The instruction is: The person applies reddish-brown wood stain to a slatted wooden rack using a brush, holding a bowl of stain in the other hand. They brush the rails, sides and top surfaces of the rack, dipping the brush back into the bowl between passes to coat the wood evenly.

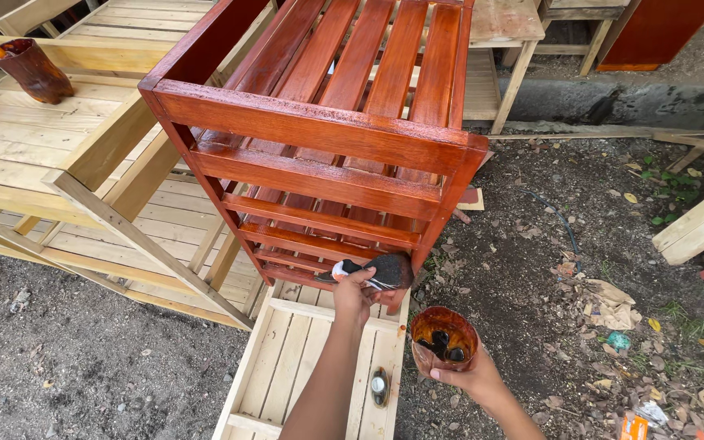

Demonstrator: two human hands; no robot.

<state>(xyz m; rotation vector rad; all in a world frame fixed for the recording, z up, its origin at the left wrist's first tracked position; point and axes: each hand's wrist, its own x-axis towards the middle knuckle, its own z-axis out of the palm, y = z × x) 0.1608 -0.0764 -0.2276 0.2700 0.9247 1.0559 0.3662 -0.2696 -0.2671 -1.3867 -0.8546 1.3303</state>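
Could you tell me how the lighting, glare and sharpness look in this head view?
Head view: soft, even daylight with faint shadows; wet gloss on the stained rack; the left hand with the brush and the cup are sharp; edges bow slightly.

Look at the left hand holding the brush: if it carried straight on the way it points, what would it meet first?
The left hand points up and away; most likely it meets the lowest stained slat of the red-brown rack, where the brush already seems to rest, though depth is unclear.

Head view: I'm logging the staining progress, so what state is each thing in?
Slatted rack: stained glossy red-brown.
Brush: in left hand, bristles against rack's lower rail.
Stain cup: held by right hand, open.
Pale frames: unstained.
Far cup: standing.
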